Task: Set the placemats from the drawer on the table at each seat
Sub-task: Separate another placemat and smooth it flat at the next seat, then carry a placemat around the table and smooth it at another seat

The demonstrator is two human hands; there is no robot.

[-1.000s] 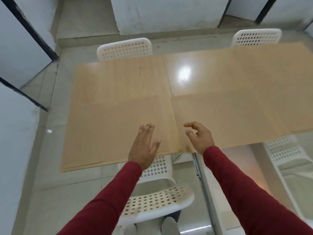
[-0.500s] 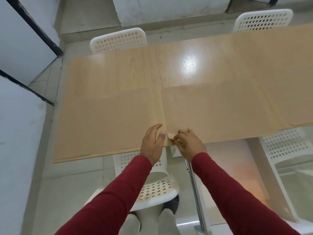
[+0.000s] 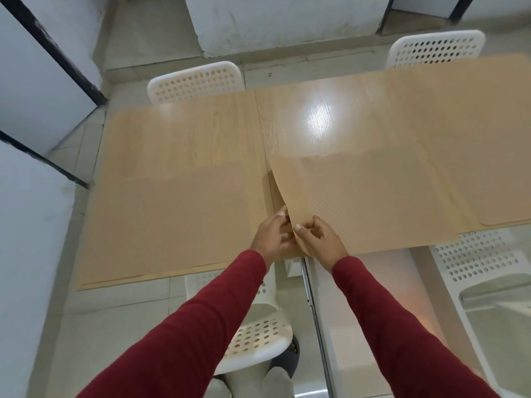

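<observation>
Right hand [image 3: 321,239] grip pinching lifted placemat [image 3: 359,202] corner; left hand [image 3: 273,234] fingertips hidden beneath, grip unclear.

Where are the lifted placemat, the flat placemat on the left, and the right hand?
lifted placemat [image 3: 359,202], head view, its textured middle.
flat placemat on the left [image 3: 172,216], head view, its centre.
right hand [image 3: 321,239], head view, back of the hand, pinching the mat's near corner.
</observation>
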